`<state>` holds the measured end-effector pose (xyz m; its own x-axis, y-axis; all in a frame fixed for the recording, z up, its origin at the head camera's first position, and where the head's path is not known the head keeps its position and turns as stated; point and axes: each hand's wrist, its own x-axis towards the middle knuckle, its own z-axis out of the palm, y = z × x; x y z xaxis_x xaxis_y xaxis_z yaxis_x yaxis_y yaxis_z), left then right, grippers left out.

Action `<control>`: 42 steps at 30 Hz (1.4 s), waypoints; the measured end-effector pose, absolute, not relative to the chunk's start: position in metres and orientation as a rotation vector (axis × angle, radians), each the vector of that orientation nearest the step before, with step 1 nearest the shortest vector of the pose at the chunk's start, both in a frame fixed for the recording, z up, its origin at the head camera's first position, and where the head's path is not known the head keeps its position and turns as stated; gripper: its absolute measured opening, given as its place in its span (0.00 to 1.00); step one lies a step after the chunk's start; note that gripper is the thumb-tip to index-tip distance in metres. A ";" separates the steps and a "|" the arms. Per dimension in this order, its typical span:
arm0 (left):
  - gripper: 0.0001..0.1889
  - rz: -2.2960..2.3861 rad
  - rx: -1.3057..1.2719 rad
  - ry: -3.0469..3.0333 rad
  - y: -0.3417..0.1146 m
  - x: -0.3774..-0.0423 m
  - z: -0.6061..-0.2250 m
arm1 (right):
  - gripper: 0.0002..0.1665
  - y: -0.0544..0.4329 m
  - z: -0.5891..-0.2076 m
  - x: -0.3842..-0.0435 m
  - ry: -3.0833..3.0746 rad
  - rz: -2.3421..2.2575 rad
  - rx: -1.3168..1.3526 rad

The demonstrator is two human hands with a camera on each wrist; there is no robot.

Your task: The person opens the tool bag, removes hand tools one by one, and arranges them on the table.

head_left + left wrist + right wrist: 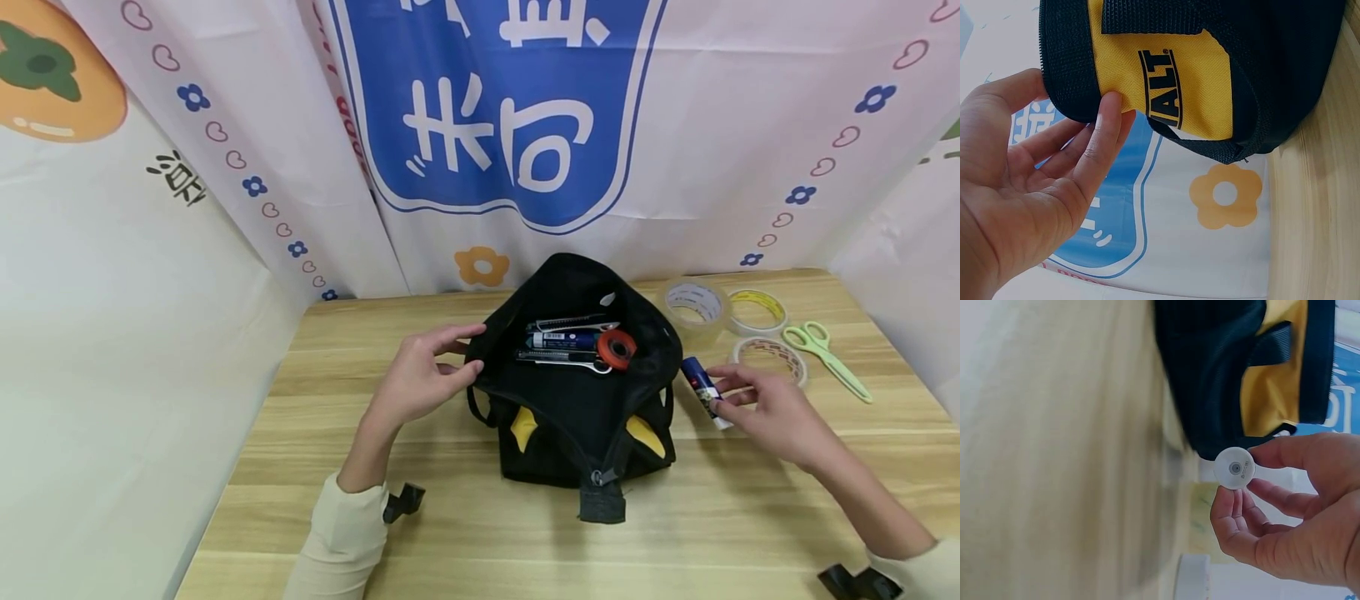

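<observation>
Right hand: half-closed, pinches one blue-and-white glue stick just beside the open black bag; stick probably light, stiff, smooth, best held mid-barrel. Left hand: loosely pinches the bag's rim, likely soft. Beyond: clear tape roll.

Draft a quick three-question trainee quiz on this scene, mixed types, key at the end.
1. Which thing does the right hand hold?
A) pale-green plastic scissors
B) blue-and-white cylindrical stick
C) red ring

2. True or false: the left hand touches the rim of the open black fabric bag.

3. How many ring-shaped tape rolls lie on the light wood-grain table, outside the bag?

Key: 1. B; 2. true; 3. three.
</observation>
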<state>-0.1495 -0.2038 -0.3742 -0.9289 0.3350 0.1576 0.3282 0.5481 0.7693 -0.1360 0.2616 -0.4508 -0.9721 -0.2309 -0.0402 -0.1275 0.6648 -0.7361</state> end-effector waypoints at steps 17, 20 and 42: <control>0.25 1.365 0.621 2.769 -0.203 -0.151 -0.372 | 0.29 0.259 -0.467 -0.138 2.726 -1.076 -0.328; 0.25 1.363 0.620 2.769 -0.202 -0.150 -0.373 | 0.31 0.259 -0.467 -0.138 2.730 -1.053 -0.338; 0.25 1.376 0.619 2.771 -0.204 -0.146 -0.374 | 0.30 0.230 -0.377 -0.163 3.117 -1.108 -0.636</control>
<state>-0.1457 -0.2037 -0.3738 -0.9229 0.3390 0.1828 0.3505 0.5426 0.7634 -0.1628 0.2302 -0.3768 -0.9040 -0.2708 0.3310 -0.4189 0.7161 -0.5584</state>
